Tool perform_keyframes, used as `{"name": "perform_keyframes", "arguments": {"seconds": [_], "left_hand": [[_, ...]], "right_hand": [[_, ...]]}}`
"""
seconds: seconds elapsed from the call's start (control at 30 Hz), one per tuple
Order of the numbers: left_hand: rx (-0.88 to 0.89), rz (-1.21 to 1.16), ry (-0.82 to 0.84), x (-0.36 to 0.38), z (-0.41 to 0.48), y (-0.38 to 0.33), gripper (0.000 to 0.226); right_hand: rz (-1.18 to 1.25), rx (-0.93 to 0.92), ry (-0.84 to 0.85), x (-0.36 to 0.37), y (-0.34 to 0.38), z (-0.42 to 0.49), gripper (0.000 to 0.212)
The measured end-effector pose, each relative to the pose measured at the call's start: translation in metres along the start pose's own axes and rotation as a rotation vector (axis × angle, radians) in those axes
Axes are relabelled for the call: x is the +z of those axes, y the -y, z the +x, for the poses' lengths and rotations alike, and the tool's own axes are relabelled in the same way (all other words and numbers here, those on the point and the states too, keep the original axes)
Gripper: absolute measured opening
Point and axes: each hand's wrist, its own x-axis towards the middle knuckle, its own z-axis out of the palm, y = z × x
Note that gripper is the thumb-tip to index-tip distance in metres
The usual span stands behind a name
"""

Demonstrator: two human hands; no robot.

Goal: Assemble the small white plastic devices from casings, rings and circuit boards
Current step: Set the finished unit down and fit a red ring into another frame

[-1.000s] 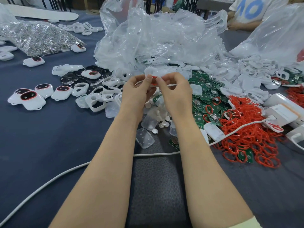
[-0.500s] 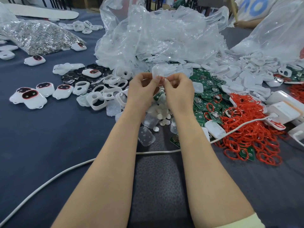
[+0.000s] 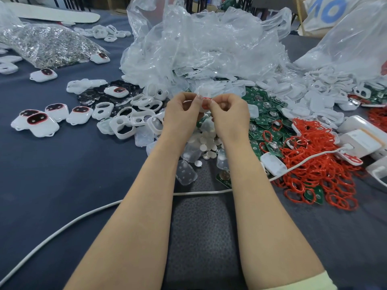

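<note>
Both hands meet above the tabletop (image 3: 62,174), pinching a small red ring (image 3: 206,99).

The left hand (image 3: 181,110) and right hand (image 3: 228,114) are raised side by side, backs to the camera, fingers curled and fingertips touching. Each grip is closed tight on the ring, which sits against a pale plastic piece (image 3: 200,93) mostly hidden behind the fingers, its shape unclear. Green circuit boards (image 3: 264,116), a heap of loose rings (image 3: 314,170) and white casings (image 3: 125,127) lie just beneath.
</note>
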Motion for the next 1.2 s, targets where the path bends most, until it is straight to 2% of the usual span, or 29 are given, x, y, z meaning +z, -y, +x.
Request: {"name": "perform_keyframes", "arguments": {"seconds": [0.3, 0.5, 0.73, 0.97, 1.2], "left_hand": [[-0.001, -0.017, -0.048, 0.0006, 0.0008, 0.0008, 0.016], [-0.03, -0.027, -0.069, 0.0002, 0.0024, 0.0017, 0.012], [0.001, 0.049, -0.022, -0.0002, -0.002, -0.0026, 0.008], [0.02, 0.14, 0.016, -0.0012, -0.0057, -0.004, 0.023], [0.001, 0.044, 0.023, -0.002, -0.003, -0.0007, 0.018]], "right_hand": [[0.031, 0.023, 0.034, -0.0008, 0.0018, 0.0014, 0.007], [0.031, 0.014, 0.05, -0.0017, 0.0028, 0.0013, 0.007], [0.013, 0.007, 0.06, -0.003, 0.0007, 0.0014, 0.005], [-0.003, -0.009, 0.04, -0.003, -0.002, 0.002, 0.007], [-0.019, -0.041, 0.032, -0.0019, -0.0023, 0.0026, 0.009]]}}
